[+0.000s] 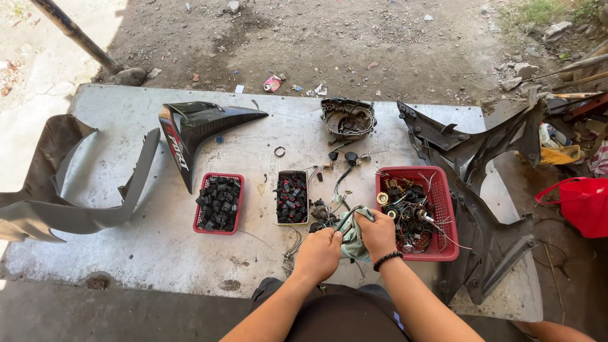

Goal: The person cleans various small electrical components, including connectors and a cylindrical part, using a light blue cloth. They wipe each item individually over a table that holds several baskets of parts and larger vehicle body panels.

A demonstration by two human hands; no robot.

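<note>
**Rag work at the slab: sorted trays, loose parts left**

While both hands meet at the near edge of the slab (pixel 158 266), I log the stock as it lies.

- Left hand (pixel 318 252): fingers curled shut in a fist, gripping what looks like a small dark part or wire end; I cannot tell which.
- Right hand (pixel 377 233): fingers closed over a pale green rag (pixel 352 244), which is bunched between the two hands.
- At 9 o'clock of the hands: small red tray (pixel 218 204), full of black connectors.
- At 11 o'clock: grey tray (pixel 292 197), black-and-red parts.
- At 3 o'clock: big red basket (pixel 443 209), tangled wires and switches, unsorted by my judgement.
- At 12 o'clock: engine cover (pixel 347 118), loose wires and a ring (pixel 279 151) between.

Judgement: two trays filled; the basket's tangle and the loose bits remain.
</note>
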